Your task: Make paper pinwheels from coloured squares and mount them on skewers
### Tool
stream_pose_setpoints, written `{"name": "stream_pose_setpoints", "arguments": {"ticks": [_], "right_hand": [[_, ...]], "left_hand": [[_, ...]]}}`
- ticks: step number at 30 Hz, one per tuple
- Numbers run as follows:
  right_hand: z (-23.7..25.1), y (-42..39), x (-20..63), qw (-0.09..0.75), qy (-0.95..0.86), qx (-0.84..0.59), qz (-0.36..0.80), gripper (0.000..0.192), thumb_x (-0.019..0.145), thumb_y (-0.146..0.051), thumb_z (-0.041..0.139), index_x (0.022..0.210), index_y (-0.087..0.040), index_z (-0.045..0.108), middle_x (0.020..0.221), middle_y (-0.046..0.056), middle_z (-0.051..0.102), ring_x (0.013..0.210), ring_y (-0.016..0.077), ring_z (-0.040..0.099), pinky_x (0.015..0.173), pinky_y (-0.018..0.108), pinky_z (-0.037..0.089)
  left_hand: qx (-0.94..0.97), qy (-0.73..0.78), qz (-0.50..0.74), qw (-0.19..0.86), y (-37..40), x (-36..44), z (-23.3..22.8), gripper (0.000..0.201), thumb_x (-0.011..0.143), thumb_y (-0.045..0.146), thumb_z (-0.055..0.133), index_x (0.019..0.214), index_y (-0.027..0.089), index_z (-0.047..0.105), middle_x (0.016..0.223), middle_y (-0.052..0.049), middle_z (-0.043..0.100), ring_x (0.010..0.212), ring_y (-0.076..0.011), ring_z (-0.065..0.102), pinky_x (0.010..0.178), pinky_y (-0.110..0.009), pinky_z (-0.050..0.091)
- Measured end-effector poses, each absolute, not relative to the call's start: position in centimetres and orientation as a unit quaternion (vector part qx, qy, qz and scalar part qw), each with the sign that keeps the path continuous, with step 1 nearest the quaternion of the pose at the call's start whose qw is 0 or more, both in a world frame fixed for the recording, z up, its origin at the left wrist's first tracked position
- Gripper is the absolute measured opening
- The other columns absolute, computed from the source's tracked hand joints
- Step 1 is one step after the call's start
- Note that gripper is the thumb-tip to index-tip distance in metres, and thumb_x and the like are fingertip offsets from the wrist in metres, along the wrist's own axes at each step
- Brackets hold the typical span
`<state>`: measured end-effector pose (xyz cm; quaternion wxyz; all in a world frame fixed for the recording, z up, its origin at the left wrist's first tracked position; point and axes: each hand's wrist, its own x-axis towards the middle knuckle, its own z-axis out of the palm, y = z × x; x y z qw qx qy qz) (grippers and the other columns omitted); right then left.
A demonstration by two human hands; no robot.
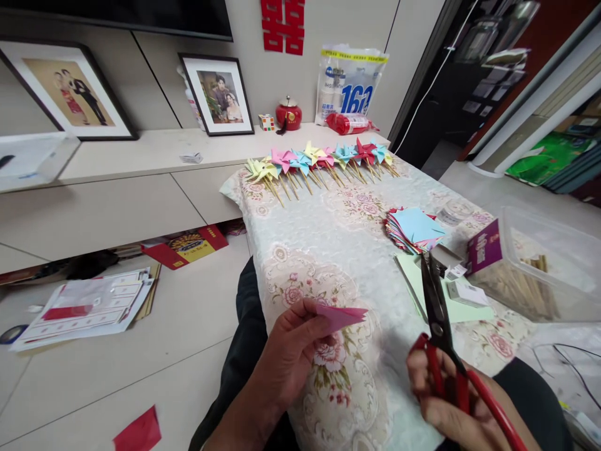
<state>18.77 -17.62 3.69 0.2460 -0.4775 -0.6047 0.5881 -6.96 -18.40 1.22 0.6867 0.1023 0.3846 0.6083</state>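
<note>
Between the thumb and fingers of my left hand (295, 338) is a folded piece of pink paper (342, 316), its pointed end facing right. My right hand (460, 401) grips a pair of scissors (439, 313) by the red handles, with the dark blades pointing away from me. The scissors are apart from the pink paper. Beyond the blades lies a stack of coloured paper squares (416, 227), a blue one on top. Light green sheets (469, 313) lie under the blades, with a small white box (467, 293) on them.
Finished paper pinwheels (319, 160) on sticks line the far edge of the flowered tablecloth (300, 250). A clear plastic bin (563, 275) with wooden sticks stands at the right. Red paper (138, 431) lies on the floor at the left.
</note>
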Motion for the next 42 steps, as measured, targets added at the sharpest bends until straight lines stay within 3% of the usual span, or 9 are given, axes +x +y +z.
{"name": "stream_pose_setpoints", "arguments": {"ticks": [4,9,13,20,25,29,35,39,42], "right_hand": [[3.8,-17.4,14.8,0.358,-0.545,-0.497,0.572,0.027,0.075,-0.043,0.080,0.089,-0.022,0.070,0.093,0.009,0.070,0.087,0.0256,0.066,0.076,0.032,0.056],[4.0,-17.2,10.8,0.395,-0.517,-0.509,0.564,0.035,0.070,-0.049,0.083,0.089,-0.022,0.072,0.088,0.006,0.074,0.065,0.0186,0.062,0.059,0.030,0.053],[4.0,-17.1,9.2,0.398,-0.485,-0.488,0.608,0.038,0.068,-0.048,0.085,0.090,-0.021,0.072,0.083,0.005,0.073,0.060,0.0168,0.060,0.052,0.027,0.048],[3.3,-16.8,9.5,0.368,-0.414,-0.496,0.669,0.046,0.065,-0.043,0.088,0.098,-0.016,0.069,0.074,0.001,0.067,0.047,0.0088,0.050,0.043,0.022,0.040],[3.2,-16.6,10.1,0.330,-0.342,-0.405,0.781,0.042,0.065,-0.034,0.087,0.095,-0.012,0.069,0.066,-0.001,0.063,0.037,0.0018,0.040,0.039,0.017,0.030],[3.4,-16.9,9.9,0.256,-0.327,-0.311,0.855,0.040,0.067,-0.033,0.085,0.094,-0.009,0.068,0.066,0.003,0.066,0.038,0.0025,0.042,0.036,0.015,0.026],[2.7,-17.5,9.9,0.259,-0.301,-0.311,0.864,0.038,0.064,-0.033,0.087,0.086,-0.012,0.064,0.057,-0.003,0.060,0.032,0.0001,0.035,0.034,0.014,0.026],[1.7,-17.9,10.3,0.264,-0.326,-0.308,0.854,0.044,0.067,-0.039,0.085,0.094,-0.011,0.065,0.053,-0.004,0.056,0.033,0.0020,0.035,0.035,0.015,0.026],[1.4,-18.5,11.5,0.277,-0.377,-0.357,0.808,0.048,0.077,-0.052,0.077,0.103,-0.014,0.063,0.060,-0.002,0.057,0.037,0.0042,0.038,0.039,0.019,0.032]], "left_hand": [[0.090,0.388,0.606,0.688,-19.2,-5.5,2.2,0.017,0.064,0.021,0.086,0.074,0.018,0.073,0.070,0.002,0.067,0.063,-0.0082,0.054,0.060,-0.019,0.043],[0.083,0.373,0.598,0.705,-19.5,-4.3,3.2,0.019,0.068,0.026,0.083,0.081,0.019,0.072,0.071,0.000,0.068,0.069,-0.0138,0.061,0.068,-0.026,0.049],[0.093,0.389,0.598,0.695,-19.6,-3.6,3.5,0.021,0.068,0.028,0.083,0.083,0.018,0.072,0.069,-0.001,0.069,0.069,-0.0184,0.065,0.066,-0.029,0.051],[0.131,0.340,0.580,0.729,-19.9,-5.2,3.4,0.031,0.067,0.023,0.084,0.095,0.018,0.076,0.081,-0.004,0.073,0.072,-0.0148,0.065,0.068,-0.024,0.051],[0.190,0.271,0.542,0.773,-20.0,-7.4,2.4,0.056,0.071,0.018,0.080,0.125,0.023,0.068,0.093,-0.006,0.074,0.052,-0.0070,0.055,0.050,-0.019,0.042],[0.196,0.245,0.519,0.795,-20.1,-7.1,1.4,0.066,0.070,0.017,0.081,0.132,0.028,0.062,0.108,-0.009,0.073,0.051,-0.0081,0.057,0.042,-0.018,0.039],[0.182,0.239,0.551,0.779,-19.6,-6.4,1.4,0.042,0.067,0.012,0.085,0.106,0.022,0.073,0.072,0.001,0.067,0.062,-0.0111,0.061,0.057,-0.021,0.049],[0.182,0.234,0.545,0.784,-19.4,-6.6,1.7,0.019,0.068,0.016,0.086,0.082,0.017,0.072,0.067,0.001,0.062,0.054,-0.0082,0.056,0.051,-0.019,0.044],[0.147,0.242,0.563,0.777,-19.0,-7.0,1.7,0.020,0.068,0.021,0.087,0.077,0.016,0.070,0.069,0.000,0.066,0.053,-0.0074,0.058,0.050,-0.017,0.045]]}}
